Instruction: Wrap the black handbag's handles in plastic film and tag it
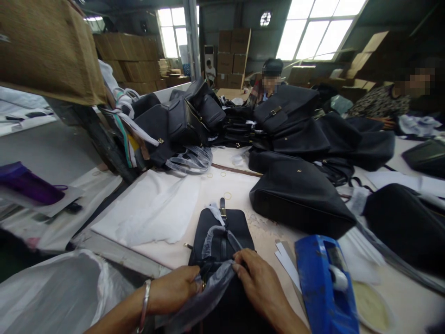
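A black backpack (241, 222) lies on the table right in front of me, its flap strap and metal buckle (223, 213) toward the far side. Clear plastic film (212, 294) runs across its near part and wraps around its handle or strap. My right hand (255, 278) pinches the film's upper end between thumb and fingers. On the left side, my left hand (177, 287), with a bangle at the wrist, is closed by the strap and the film's edge. Its fingertips are partly hidden, so what exactly they grip is unclear.
A blue tape dispenser (313, 283) stands at the right, by a round pale dish (370, 306). Black bags (299, 195) are piled behind and to the right. White sheets (149, 204) lie left; a plastic-lined bin (66, 287) is below. Two people (382, 99) sit across the table.
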`<state>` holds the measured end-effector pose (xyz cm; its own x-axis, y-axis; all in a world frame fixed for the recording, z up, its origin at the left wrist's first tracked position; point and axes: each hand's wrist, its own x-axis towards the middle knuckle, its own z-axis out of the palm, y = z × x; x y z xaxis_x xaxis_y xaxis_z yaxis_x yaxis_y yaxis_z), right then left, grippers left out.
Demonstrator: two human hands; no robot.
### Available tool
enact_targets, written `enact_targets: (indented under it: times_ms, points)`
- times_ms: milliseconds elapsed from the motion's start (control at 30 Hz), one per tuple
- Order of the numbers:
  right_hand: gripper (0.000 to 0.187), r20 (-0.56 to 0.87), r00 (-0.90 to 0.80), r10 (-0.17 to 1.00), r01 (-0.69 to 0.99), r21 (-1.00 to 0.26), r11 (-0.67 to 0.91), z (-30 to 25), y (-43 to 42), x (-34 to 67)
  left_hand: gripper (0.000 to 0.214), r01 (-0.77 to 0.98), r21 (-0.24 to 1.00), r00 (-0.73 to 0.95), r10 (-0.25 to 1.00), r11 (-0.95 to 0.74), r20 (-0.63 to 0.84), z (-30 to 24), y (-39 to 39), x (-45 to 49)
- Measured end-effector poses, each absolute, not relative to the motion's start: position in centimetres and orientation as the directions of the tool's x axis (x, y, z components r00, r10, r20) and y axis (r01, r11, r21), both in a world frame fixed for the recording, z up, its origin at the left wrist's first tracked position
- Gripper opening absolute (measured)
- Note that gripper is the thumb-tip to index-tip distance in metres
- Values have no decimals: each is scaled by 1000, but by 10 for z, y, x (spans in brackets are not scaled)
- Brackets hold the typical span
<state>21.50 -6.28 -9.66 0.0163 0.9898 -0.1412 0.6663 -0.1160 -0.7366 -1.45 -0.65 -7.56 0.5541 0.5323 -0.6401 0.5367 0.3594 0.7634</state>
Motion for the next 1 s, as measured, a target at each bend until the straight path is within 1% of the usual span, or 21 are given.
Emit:
enact_targets:
  times_ms: [100,167,233,333,467,567,667,800,900,1000]
  points:
    - [11,-212,8,977,642,-748,-168,-101,-57,220,17,568,751,571,495,337,-655,-85,-2,-12]
    - [10,-235,11,972,660,-729,-183,-105,-52,221,19,578,748,578,483,327,-658,-90,-4,-10]
    - [9,-226,32,974,717,-674,-180,-108,-48,219,22,584,745,574,485,323,-660,-93,-7,-10]
    - [11,-191,57,980,816,-557,-156,-110,-44,215,22,588,742,557,505,322,-660,-94,-11,-17]
    - [12,-175,4,985,891,-446,-83,-113,-43,215,19,598,726,543,495,338,-678,-96,-9,-31]
    - [12,-176,-48,983,927,-375,-22,-115,-38,217,14,602,697,536,450,390,-715,-98,-6,-33]
    - [18,-175,-88,981,942,-336,24,-115,-32,215,8,581,664,534,395,471,-748,-97,-3,-29]
    - [25,-158,-149,976,957,-270,102,-111,-28,207,12,494,658,570,360,568,-738,-90,-7,-23]
    - [23,-152,-165,975,966,-224,128,-111,-26,204,18,408,680,581,400,610,-708,-86,-17,-20]
    - [24,-151,-161,975,973,-191,131,-114,-23,206,23,322,721,540,507,614,-672,-87,-26,-17]
